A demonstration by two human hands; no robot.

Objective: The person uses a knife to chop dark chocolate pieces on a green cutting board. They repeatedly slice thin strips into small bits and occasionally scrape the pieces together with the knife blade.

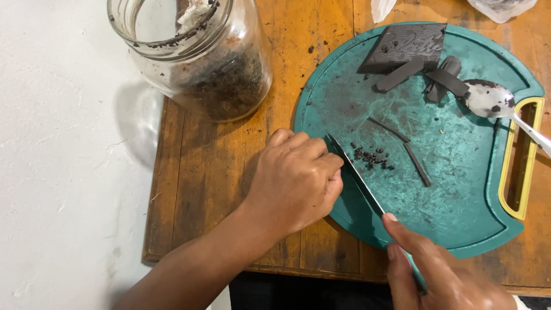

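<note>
On teal cutting board [459,172], right hand [442,275] gripping knife [356,175], left hand [295,181] beside chopped bits [372,156]

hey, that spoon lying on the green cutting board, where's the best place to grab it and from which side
Probably by the handle, from the right. The spoon lies with its bowl toward the board's middle, smeared with dark bits, while its bare handle runs right and down over the yellow-rimmed grip slot of the cutting board, leaving room for fingers underneath. The dark strips crowd the bowl's left side.
</note>
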